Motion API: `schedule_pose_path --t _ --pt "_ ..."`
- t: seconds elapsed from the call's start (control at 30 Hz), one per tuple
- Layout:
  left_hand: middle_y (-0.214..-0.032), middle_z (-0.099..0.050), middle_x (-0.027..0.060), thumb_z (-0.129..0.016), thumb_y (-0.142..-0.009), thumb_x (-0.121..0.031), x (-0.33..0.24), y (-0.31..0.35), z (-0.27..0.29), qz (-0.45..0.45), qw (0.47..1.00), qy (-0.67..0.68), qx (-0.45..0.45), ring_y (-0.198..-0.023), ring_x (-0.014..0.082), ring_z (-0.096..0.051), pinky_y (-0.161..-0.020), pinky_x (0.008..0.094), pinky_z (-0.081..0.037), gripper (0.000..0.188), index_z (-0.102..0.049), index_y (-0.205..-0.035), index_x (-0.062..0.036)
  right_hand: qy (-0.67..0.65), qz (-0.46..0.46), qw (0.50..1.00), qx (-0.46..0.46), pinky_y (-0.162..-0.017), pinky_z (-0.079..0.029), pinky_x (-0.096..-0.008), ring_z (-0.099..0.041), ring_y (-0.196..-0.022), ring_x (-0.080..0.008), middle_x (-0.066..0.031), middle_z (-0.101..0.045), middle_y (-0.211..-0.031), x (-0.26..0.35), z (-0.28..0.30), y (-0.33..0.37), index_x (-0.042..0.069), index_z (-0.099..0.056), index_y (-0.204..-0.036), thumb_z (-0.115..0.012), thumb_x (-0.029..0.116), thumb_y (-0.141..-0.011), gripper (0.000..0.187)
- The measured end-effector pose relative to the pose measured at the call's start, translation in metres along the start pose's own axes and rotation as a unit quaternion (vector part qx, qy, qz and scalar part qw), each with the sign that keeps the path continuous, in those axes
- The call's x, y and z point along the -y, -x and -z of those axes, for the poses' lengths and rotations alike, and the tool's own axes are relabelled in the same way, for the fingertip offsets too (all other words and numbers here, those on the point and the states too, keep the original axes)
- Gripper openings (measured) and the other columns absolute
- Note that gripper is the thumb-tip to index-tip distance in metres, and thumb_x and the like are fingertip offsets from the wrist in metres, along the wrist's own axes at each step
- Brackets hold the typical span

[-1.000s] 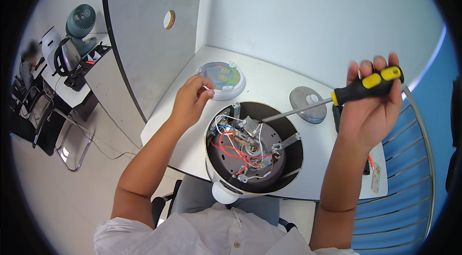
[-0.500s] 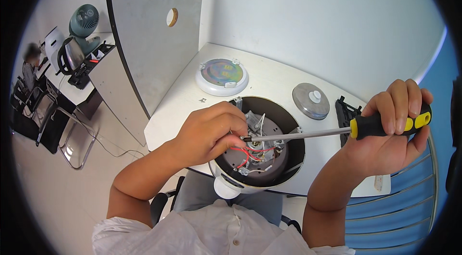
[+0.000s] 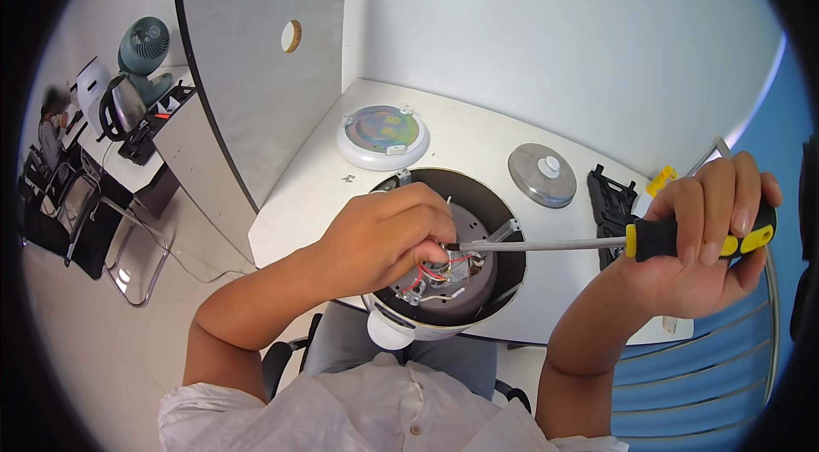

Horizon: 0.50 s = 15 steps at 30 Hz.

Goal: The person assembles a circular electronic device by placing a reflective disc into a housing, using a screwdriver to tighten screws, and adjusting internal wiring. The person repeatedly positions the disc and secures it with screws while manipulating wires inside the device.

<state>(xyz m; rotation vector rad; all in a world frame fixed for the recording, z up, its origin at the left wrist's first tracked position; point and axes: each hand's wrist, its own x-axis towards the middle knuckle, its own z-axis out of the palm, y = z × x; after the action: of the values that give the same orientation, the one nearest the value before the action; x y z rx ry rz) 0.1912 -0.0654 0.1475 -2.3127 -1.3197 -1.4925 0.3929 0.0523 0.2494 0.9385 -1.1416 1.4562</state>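
My right hand (image 3: 715, 226) wraps round the black and yellow handle of a long screwdriver (image 3: 554, 244), held nearly level. Its dark tip meets the pinched thumb and finger of my left hand (image 3: 397, 234); whatever small piece may sit between them is hidden. Both hands are raised over an open round appliance housing (image 3: 510, 269), which resembles a rice cooker body and stands at the table's near edge. Inside it, red and white wires (image 3: 418, 284) run among metal brackets over a grey round plate, partly covered by my left hand.
On the white table (image 3: 299, 213) lie a white-rimmed round cover (image 3: 382, 138), a metal lid with a white knob (image 3: 543, 175), a black tool case (image 3: 611, 205) and small loose bits (image 3: 349, 178). A grey partition (image 3: 247, 68) rises at the left. A person sits far left.
The view has shifted slightly. My left fingers have closed in around the screwdriver tip, which showed more plainly before with a small shiny piece at its end. The right hand keeps its hold.
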Motion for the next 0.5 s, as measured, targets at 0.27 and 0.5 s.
schedule_pose_path --t 0.27,0.5 --pt "-0.083 -0.057 0.0071 -0.068 -0.076 -0.015 -0.003 -0.025 -0.015 -0.011 1.000 -0.021 -0.001 -0.067 0.0240 -0.057 -0.057 0.0314 -0.047 0.018 -0.055 -0.085 -0.0040 0.031 0.015 0.999 0.036 -0.046 -0.041 -0.0262 -0.045 -0.057 -0.0166 -0.0094 -0.043 -0.079 0.021 0.002 -0.003 0.001 -0.044 -0.101 -0.056 0.017 -0.076 0.032" --pt "-0.094 -0.058 0.0096 -0.070 -0.076 -0.022 0.002 -0.038 -0.027 0.054 0.993 -0.090 0.046 -0.074 0.0220 -0.059 -0.064 0.0289 -0.048 0.035 -0.058 -0.104 -0.0047 0.140 0.034 0.988 0.048 -0.058 -0.040 -0.0298 -0.045 -0.069 -0.0181 -0.0121 -0.048 -0.091 0.023 0.014 -0.002 0.000 -0.044 -0.117 -0.046 0.023 -0.084 0.040"
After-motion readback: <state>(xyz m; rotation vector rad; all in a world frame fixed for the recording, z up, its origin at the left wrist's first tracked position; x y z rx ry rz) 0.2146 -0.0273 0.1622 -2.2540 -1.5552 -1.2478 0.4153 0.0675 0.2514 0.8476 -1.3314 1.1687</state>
